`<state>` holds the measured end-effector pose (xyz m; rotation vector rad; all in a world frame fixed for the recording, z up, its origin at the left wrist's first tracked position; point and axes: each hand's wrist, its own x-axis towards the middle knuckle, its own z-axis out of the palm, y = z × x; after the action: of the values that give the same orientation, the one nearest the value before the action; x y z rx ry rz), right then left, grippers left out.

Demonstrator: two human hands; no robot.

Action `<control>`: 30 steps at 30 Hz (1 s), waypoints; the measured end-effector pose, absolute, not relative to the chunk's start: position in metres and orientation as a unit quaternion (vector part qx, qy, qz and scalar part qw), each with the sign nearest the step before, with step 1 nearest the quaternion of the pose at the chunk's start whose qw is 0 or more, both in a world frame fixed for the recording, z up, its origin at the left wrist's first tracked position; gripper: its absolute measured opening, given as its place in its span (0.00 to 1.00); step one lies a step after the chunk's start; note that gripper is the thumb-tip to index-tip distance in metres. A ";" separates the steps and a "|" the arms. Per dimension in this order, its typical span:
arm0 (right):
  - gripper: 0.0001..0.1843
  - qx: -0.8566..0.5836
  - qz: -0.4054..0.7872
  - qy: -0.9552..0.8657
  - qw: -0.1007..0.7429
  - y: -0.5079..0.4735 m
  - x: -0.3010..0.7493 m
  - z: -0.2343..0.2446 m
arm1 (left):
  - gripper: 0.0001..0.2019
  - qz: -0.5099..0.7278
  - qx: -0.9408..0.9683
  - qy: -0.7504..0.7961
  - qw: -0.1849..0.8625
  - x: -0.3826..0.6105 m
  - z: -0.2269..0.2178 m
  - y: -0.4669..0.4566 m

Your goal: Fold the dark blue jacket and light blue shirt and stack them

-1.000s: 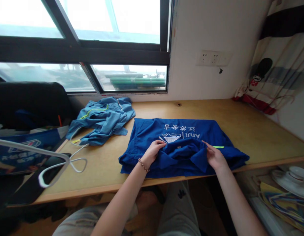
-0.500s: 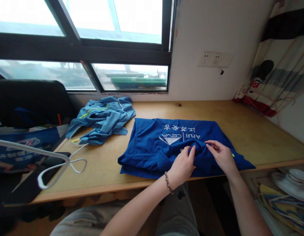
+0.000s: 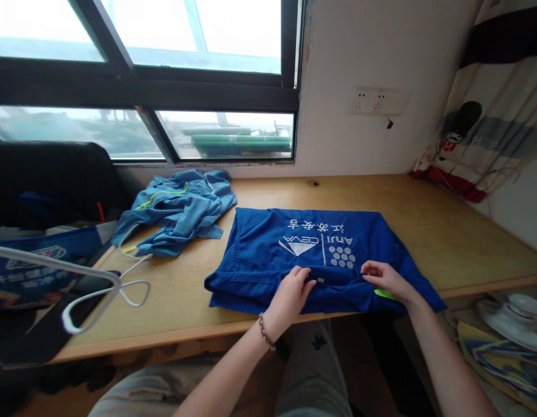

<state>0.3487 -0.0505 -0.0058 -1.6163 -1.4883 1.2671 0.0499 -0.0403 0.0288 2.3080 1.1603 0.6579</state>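
Note:
A royal-blue work jacket lies folded on the wooden table, its white printed logo and characters upside down to me. Along its near edge, the collar is pinched between my two hands. My left hand, with a braided bracelet at the wrist, has its thumb and fingers closed on the collar's left part, beside a small pale label. Closed on the right part of the collar is my right hand. A strip of bright yellow-green trim shows just under it.
A crumpled lighter-blue garment lies at the table's back left. A white looped hanger or cable sticks out in front of it. Bags and a dark chair stand left. A cup on a saucer sits low at the right, below the table edge.
My hands have moved apart, the left one to the left. The collar, bunched over the logo before, is now drawn straight and lower, uncovering the white dots and more of the green trim.

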 end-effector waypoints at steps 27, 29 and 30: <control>0.26 -0.675 -0.046 -0.702 0.221 -0.068 0.331 -0.001 | 0.20 0.204 0.823 0.530 0.015 -0.027 0.020 -0.015; 0.28 -0.716 -0.115 -0.668 0.165 -0.084 0.358 -0.011 | 0.21 0.165 0.794 0.583 -0.034 -0.061 0.010 -0.023; 0.29 -0.741 -0.134 -0.640 0.152 -0.091 0.373 -0.019 | 0.21 0.143 0.785 0.601 -0.041 -0.076 0.004 -0.026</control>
<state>0.3730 -0.0906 -0.0190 -2.1265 -1.8374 -0.3856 -0.0757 -0.0258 0.0041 2.5326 1.9405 0.4629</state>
